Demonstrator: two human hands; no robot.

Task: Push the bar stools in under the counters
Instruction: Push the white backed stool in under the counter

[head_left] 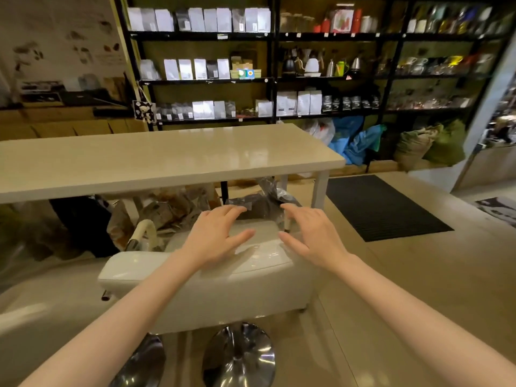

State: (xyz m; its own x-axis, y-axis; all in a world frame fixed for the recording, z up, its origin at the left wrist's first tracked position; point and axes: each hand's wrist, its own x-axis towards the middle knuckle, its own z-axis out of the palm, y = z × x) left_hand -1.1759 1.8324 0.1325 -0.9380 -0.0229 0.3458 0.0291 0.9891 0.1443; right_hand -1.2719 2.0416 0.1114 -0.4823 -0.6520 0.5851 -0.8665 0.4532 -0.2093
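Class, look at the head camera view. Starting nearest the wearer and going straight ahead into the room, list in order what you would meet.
Chrome stool bases → white stool backrest → left hand and right hand above the stool's seat → cream counter → black shelving stocked with bags and kettles.

Ahead of me black metal shelving spans the back wall, stocked with white and dark coffee bags, kettles, jars. Beige tiled floor, glossy. Black ribbed mat on it to my right. Burlap sacks and blue plastic bags at shelf base. Printed poster upper left
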